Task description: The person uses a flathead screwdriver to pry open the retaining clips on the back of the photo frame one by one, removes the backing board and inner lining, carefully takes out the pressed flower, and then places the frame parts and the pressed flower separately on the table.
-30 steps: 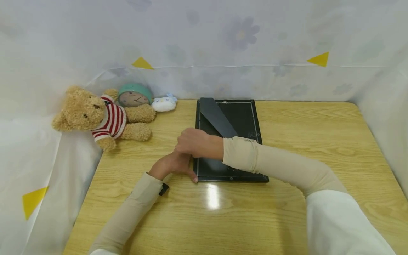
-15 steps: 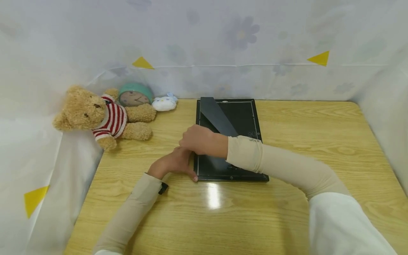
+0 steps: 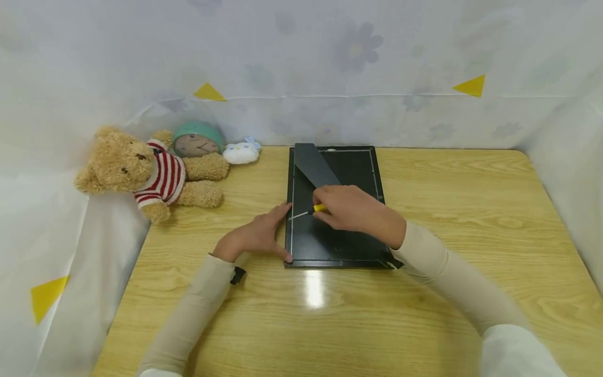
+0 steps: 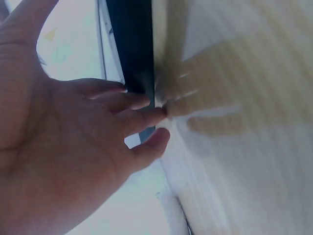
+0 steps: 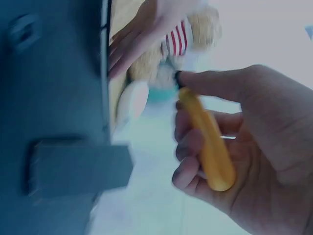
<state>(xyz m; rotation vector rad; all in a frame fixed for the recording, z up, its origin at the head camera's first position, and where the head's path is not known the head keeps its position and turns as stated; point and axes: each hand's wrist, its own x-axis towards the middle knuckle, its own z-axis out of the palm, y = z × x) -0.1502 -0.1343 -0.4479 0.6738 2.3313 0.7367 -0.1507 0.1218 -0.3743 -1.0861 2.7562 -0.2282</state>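
A black picture frame (image 3: 320, 246) lies back side up on the table, its stand leg (image 3: 313, 165) slanting across the upper part. My left hand (image 3: 254, 235) rests against the frame's left edge, fingers extended and thumb at the lower left corner. In the left wrist view the fingertips touch the frame's dark side (image 4: 134, 54). My right hand (image 3: 358, 209) grips a screwdriver (image 3: 320, 208) above the frame, the thin shaft pointing toward the left edge. The right wrist view shows its yellow handle (image 5: 208, 142) held between thumb and curled fingers.
A teddy bear (image 3: 162, 173) in a striped shirt lies at the table's left. Behind its legs stands a green clock (image 3: 200, 140), with a small white plush (image 3: 242, 152) beside it. A patterned cloth (image 3: 301, 63) hangs along the back edge.
My right hand has moved right, away from the left hand, carrying the screwdriver, whose shaft now shows. The left hand stays at the frame's edge.
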